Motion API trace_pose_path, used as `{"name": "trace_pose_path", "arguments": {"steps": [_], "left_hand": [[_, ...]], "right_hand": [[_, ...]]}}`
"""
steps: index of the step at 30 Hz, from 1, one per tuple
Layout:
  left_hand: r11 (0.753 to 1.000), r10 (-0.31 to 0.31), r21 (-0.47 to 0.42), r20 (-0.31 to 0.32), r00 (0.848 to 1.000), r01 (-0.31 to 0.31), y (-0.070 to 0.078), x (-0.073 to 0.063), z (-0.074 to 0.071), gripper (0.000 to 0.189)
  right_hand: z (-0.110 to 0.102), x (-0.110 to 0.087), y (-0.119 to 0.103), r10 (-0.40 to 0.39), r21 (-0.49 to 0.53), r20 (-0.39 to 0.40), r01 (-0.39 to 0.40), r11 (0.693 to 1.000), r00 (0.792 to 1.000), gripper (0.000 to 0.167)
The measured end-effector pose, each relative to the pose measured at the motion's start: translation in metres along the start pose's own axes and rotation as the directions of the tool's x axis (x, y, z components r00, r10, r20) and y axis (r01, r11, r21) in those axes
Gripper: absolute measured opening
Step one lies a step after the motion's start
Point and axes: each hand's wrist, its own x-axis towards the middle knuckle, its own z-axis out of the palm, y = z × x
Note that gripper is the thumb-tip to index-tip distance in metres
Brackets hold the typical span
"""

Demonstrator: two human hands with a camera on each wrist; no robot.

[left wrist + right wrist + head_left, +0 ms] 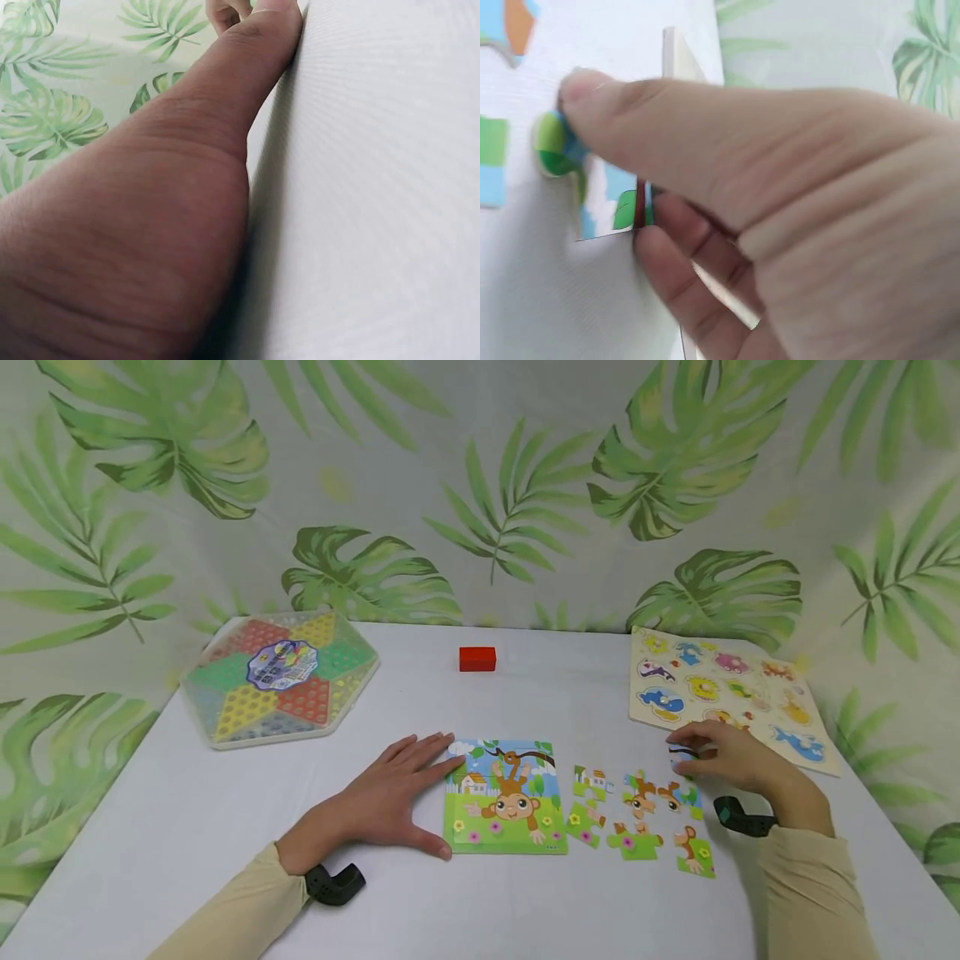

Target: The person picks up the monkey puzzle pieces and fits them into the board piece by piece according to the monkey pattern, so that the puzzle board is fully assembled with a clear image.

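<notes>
Looks like early days on the puzzle: the loose pieces (636, 845) lie right of the monkey board (480, 837), seemingly unjoined. Left hand (393, 797) is spread out, fingertips at the board's left edge; right hand (731, 756) pinches one piece (604, 202) at the group's far right corner.

hexagonal game board (281, 681), red block (477, 659), sea-animal peg board (729, 705), leaf-print backdrop (540, 585), white tabletop (420, 702)

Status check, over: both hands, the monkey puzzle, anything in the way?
Left hand spread at left edge of monkey puzzle board. Right hand pinching a jigsaw piece. Loose jigsaw pieces between board and right hand.
</notes>
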Motion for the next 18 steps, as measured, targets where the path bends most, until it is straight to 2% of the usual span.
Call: {"name": "trace_pose_path", "arguments": {"steps": [5,10,12,15,18], "left_hand": [[1.000,-0.007,-0.002,0.001,1.000,0.007,0.001,0.000,0.000,0.118],[1.000,-0.013,-0.011,0.006,1.000,0.013,0.001,-0.001,-0.001,0.117],[1.000,-0.014,-0.018,0.006,1.000,0.014,0.001,-0.001,-0.001,0.117],[1.000,-0.011,-0.015,0.004,1.000,0.011,0.001,0.000,0.000,0.117],[1.000,-0.009,-0.010,0.007,1.000,0.009,0.001,0.000,0.000,0.117]], "right_hand": [[-0.010,0.012,-0.002,0.043,-0.005,0.094,-0.043,0.999,0.995,0.040],[-0.016,0.021,0.000,0.014,0.006,0.145,-0.015,1.000,0.989,0.038],[-0.013,0.018,0.005,-0.011,0.014,0.117,0.010,1.000,0.993,0.037],[-0.005,0.008,0.017,-0.061,0.020,0.033,0.060,0.998,0.998,0.036],[0.003,-0.001,0.027,-0.119,0.000,-0.052,0.119,0.993,0.992,0.036]]}}
